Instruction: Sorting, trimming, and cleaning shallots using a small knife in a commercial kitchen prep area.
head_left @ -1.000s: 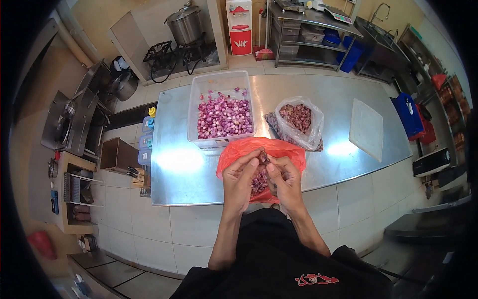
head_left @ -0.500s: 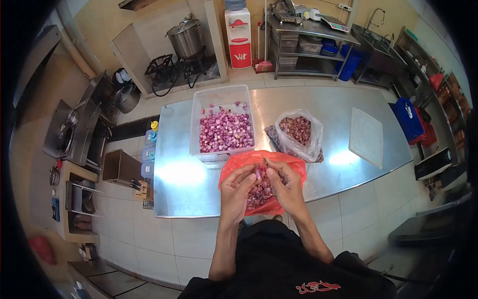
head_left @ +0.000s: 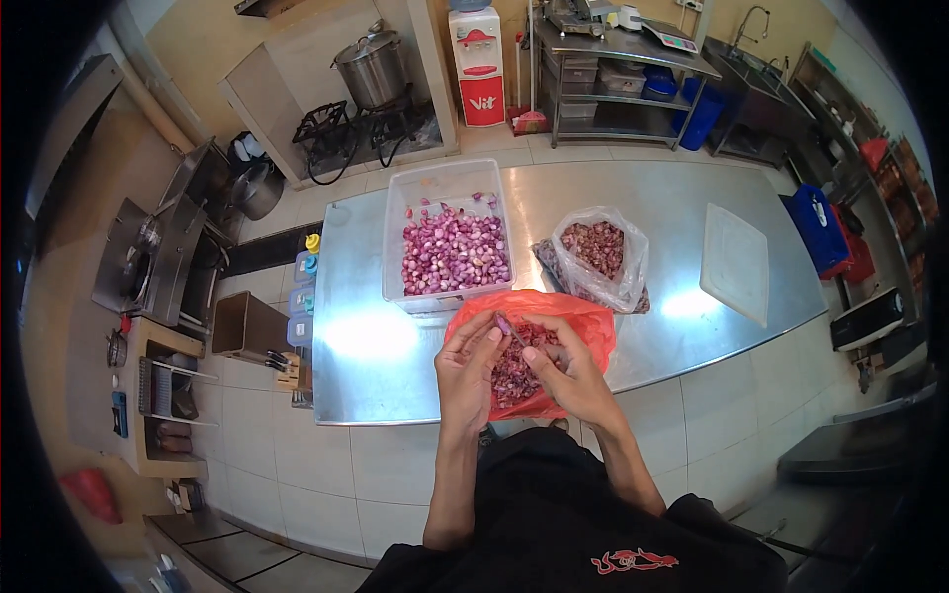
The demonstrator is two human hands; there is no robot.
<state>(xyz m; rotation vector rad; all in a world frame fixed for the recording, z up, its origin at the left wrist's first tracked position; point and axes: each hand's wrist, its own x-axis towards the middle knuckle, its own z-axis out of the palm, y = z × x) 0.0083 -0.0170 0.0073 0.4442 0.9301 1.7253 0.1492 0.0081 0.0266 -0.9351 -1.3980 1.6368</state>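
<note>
While both hands meet over the red bag [head_left: 583, 321] at the near edge of the steel table [head_left: 376, 366], a small purple shallot [head_left: 503, 323] sits pinched between them: the left hand [head_left: 467, 368] grips it with thumb and fingertips pressed together, and the right hand [head_left: 565, 376] closes on what looks like a thin blade whose tip meets the bulb, though it is too small to be sure. That shallot is likely light, firm under a thin, papery skin, and slick once peeled, so a hold at its two ends between fingertips seems safest, with the cutting edge kept away from the thumb. Loose skins fill the bag beneath the hands. Just beyond, a clear tub [head_left: 450, 183] holds a heap of peeled bulbs [head_left: 455, 259], and to its right a clear plastic bag [head_left: 601, 259] holds darker unpeeled ones. Farther right a white cutting board [head_left: 733, 262] lies flat, well apart. Compared with half a second ago, the hands sit in much the same spot over the bag, the left thumb now raised a little higher with the bulb; the tub, bags and board have not shifted on the table.
</note>
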